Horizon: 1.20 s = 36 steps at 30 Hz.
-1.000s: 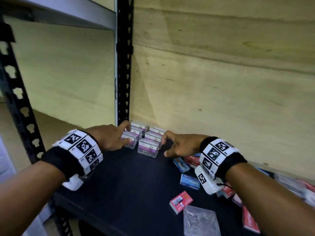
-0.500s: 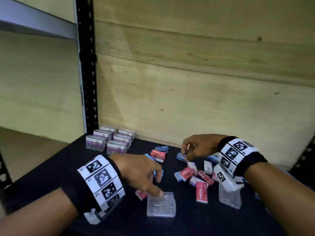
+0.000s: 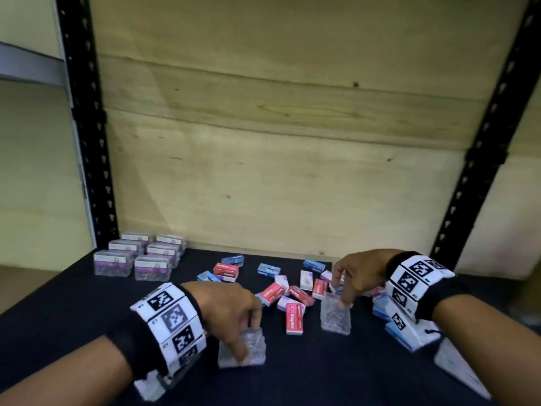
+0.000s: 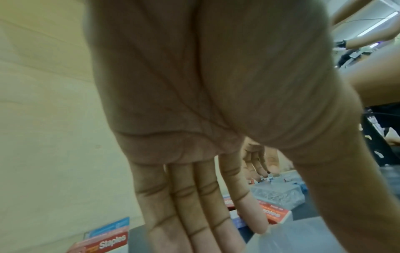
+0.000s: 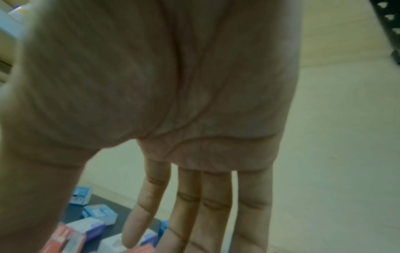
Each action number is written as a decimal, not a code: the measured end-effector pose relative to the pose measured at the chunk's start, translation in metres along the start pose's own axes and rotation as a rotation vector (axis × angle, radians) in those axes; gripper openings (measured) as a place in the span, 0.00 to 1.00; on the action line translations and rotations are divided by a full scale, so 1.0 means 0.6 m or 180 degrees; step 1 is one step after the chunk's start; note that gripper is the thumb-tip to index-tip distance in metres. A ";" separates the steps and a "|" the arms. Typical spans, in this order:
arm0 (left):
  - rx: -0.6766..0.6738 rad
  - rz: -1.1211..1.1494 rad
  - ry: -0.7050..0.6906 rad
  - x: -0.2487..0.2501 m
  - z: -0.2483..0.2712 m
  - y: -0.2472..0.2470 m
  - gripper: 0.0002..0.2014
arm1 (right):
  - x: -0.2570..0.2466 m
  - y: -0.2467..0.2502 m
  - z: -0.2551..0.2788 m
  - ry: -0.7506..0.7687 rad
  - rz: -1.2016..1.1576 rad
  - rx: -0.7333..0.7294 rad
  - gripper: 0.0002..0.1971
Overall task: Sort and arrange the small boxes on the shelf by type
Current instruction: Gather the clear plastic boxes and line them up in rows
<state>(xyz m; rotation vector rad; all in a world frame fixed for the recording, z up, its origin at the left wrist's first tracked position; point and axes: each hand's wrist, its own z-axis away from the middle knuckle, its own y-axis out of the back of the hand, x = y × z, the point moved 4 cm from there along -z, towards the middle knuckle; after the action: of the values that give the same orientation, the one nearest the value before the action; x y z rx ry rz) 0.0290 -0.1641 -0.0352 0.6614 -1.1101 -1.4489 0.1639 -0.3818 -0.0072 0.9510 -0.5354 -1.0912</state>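
Two clear plastic boxes lie near the front of the black shelf (image 3: 73, 303). My left hand (image 3: 231, 315) comes down over the nearer clear box (image 3: 254, 351) and holds it between fingertips and thumb; this clear box (image 4: 303, 239) shows between my index finger and thumb in the left wrist view. My right hand (image 3: 358, 275) pinches the far end of the second clear box (image 3: 335, 317) with thumb and fingertips. Several red, blue and white staple boxes (image 3: 294, 317) lie scattered between and behind the hands. At the back left, clear boxes with purple labels (image 3: 139, 257) stand in two neat rows.
A wooden board (image 3: 278, 142) closes the back of the shelf. Black perforated uprights (image 3: 85, 127) stand at the left and right. More blue and white boxes (image 3: 456, 367) lie under and in front of my right wrist.
Both hands left the purple-label rows and moved right and forward. My left hand went onto the near clear box and my right hand dropped from the scattered boxes onto the second one.
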 end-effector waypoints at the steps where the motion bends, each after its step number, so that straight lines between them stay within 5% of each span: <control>1: 0.0002 0.0072 -0.0037 0.006 -0.003 0.000 0.22 | 0.004 -0.007 0.000 -0.0030 0.0070 0.0017 0.26; 5: -0.0122 0.0511 -0.0227 0.022 -0.013 0.000 0.16 | 0.004 -0.028 -0.001 0.0002 0.0225 0.0011 0.35; 17: -0.0185 0.0440 -0.0238 0.017 -0.008 0.000 0.16 | -0.012 -0.045 0.009 0.0077 0.0108 -0.0042 0.35; 25: -0.0030 0.0594 -0.0248 0.009 -0.019 -0.004 0.16 | -0.015 -0.048 0.009 0.0372 -0.1150 -0.0195 0.21; 36: -0.0022 0.0520 -0.0268 -0.006 -0.027 -0.011 0.15 | -0.028 -0.036 0.012 0.0670 -0.1052 -0.0121 0.12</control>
<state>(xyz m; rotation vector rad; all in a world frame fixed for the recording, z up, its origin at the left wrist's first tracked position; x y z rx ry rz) 0.0411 -0.1655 -0.0482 0.4966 -1.1957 -1.3495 0.1408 -0.3722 -0.0205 1.1315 -0.1871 -1.2714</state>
